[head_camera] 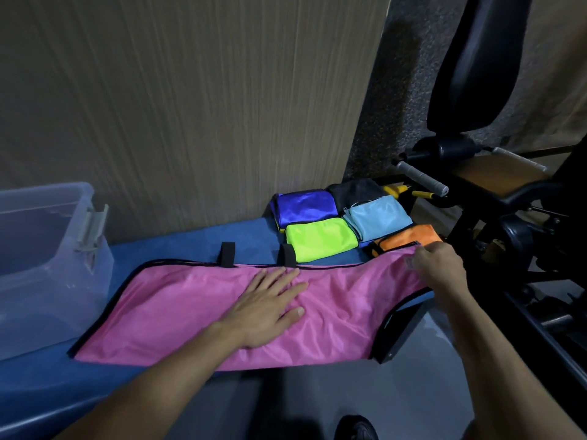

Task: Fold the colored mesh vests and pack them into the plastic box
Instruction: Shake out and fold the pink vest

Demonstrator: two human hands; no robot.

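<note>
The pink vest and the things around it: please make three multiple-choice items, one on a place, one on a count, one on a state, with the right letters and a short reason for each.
1. Where does the plastic box stand?
A. Past the pink vest's left end
B. On the folded vests
C. On the floor

2. How many folded vests lie in the group at the far right?
A. Three
B. Five
C. Seven

3. What does the left hand do?
A. Pinches a strap
B. Lies flat on the pink vest
C. Holds the box

Answers:
1 A: it stands on the blue pad at the left.
2 B: royal blue, black, lime green, light blue, orange.
3 B: its fingers are straight, while the right hand grips the vest's right end.
</note>
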